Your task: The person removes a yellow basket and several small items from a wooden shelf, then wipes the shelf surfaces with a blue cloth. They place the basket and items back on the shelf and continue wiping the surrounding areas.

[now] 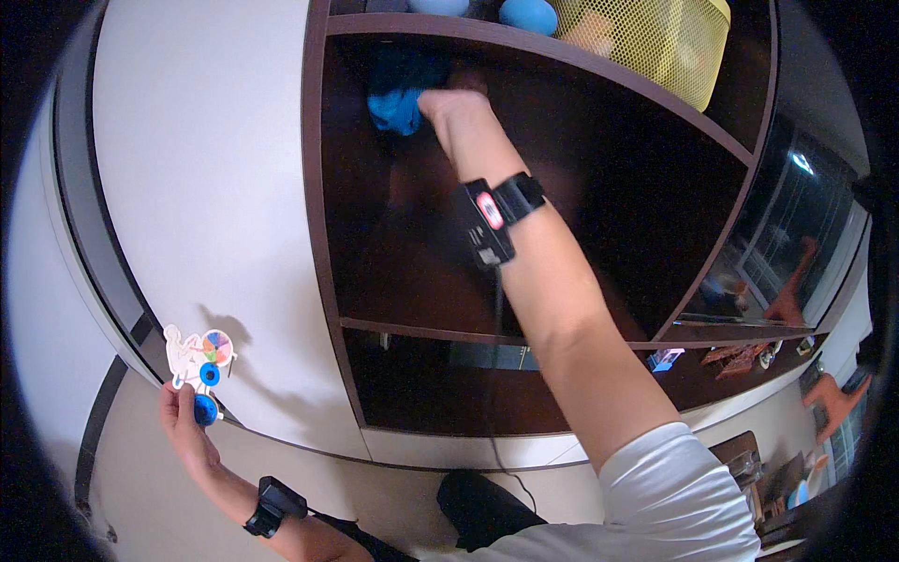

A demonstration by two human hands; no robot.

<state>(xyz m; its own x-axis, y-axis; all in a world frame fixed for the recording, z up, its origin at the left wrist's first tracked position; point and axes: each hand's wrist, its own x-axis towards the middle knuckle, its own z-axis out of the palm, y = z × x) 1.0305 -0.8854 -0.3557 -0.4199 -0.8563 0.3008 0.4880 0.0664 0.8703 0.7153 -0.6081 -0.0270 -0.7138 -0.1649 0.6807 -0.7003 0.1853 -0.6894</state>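
My left hand [184, 414] is low at the left, its fingers closed on a small toy [186, 355] with a pale figure, a multicoloured wheel and blue round parts. My right arm reaches up into a dark wooden shelf compartment. There my right hand [455, 100] is beside a crumpled blue item [395, 111], perhaps cloth or plastic. Its fingers are hidden in shadow, so whether they grip that item cannot be told. Both wrists bear black strapped devices, and a cable hangs from the right one.
Above the compartment stand a yellow mesh basket [650, 49] and blue round objects [528, 15]. A white panel [211, 175] borders the shelf at left. Small items, including a little box [666, 360], sit on the lower shelf at right. An orange chair [836, 407] stands far right.
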